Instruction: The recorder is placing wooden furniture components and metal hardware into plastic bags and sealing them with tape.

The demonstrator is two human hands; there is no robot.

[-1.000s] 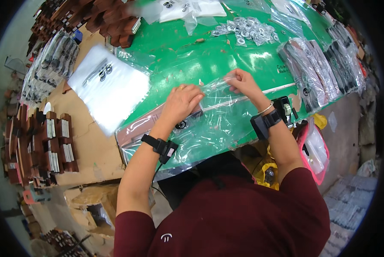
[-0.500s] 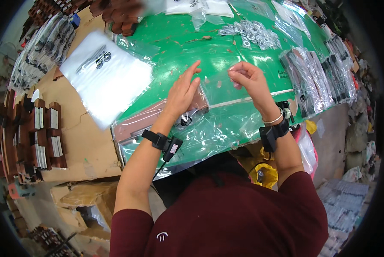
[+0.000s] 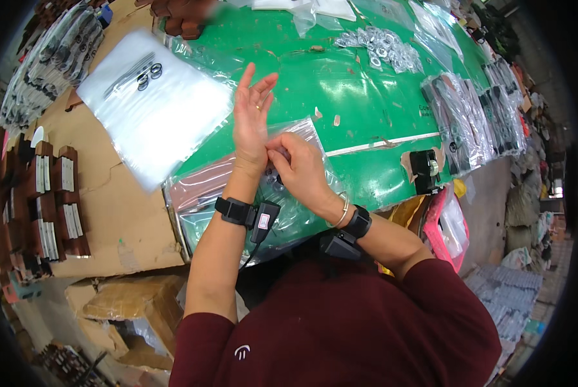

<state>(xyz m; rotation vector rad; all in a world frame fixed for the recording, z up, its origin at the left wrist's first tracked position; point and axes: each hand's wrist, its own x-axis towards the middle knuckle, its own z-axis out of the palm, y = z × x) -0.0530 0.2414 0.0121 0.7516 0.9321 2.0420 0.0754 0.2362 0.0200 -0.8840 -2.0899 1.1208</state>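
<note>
A clear plastic bag with a long brown piece inside lies at the table's near edge, under my forearms. My left hand is raised over it, fingers stretched and apart, the palm partly turned up and holding nothing. Against the base of that palm is my right hand, its fingers curled and pressed together. Whatever they pinch is hidden. Both wrists wear black straps with small boxes.
A stack of clear printed bags lies to the left. Loose small rings are heaped at the far side, with packed bags at the right. A black tape dispenser sits on the right edge. Brown slatted pieces stand far left.
My right hand has come left and down to my left wrist. My left hand has shifted left and turned its palm up. The black dispenser at the right edge shows more fully.
</note>
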